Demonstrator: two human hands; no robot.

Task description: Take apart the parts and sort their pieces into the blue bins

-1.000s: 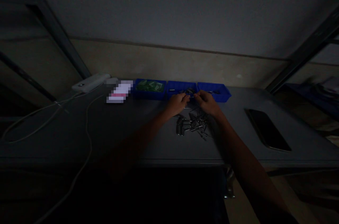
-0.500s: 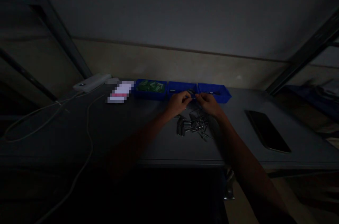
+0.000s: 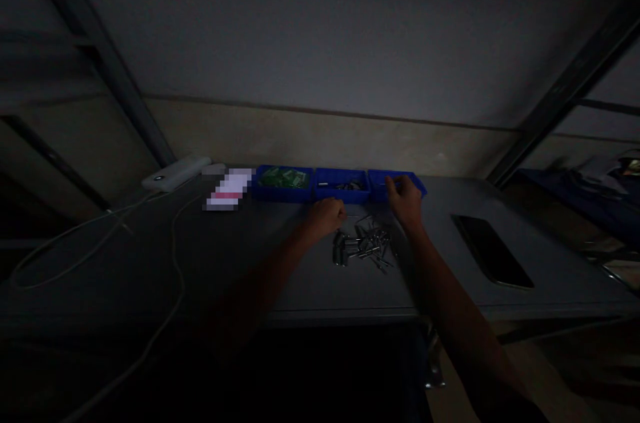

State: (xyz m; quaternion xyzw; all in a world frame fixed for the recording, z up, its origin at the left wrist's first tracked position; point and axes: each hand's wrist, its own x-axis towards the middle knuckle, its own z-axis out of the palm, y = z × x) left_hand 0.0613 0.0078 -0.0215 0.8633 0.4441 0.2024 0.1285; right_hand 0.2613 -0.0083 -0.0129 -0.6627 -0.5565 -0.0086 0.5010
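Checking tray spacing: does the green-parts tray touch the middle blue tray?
Touching. The head view shows the green-parts tray and the middle blue tray wall to wall, no visible gap.

Three bins in a row: left bin (image 3: 283,184) blue with green contents, middle bin (image 3: 343,186) blue, right bin (image 3: 417,184) blue. Small metal parts (image 3: 364,246) silvery grey. Table (image 3: 250,256) dull grey. Phone (image 3: 491,259) black. Cable (image 3: 173,256) and power bank (image 3: 176,172) white.

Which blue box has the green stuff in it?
The leftmost blue bin of the three, beside the blurred card. It holds green pieces; the middle bin holds dark metal bits.
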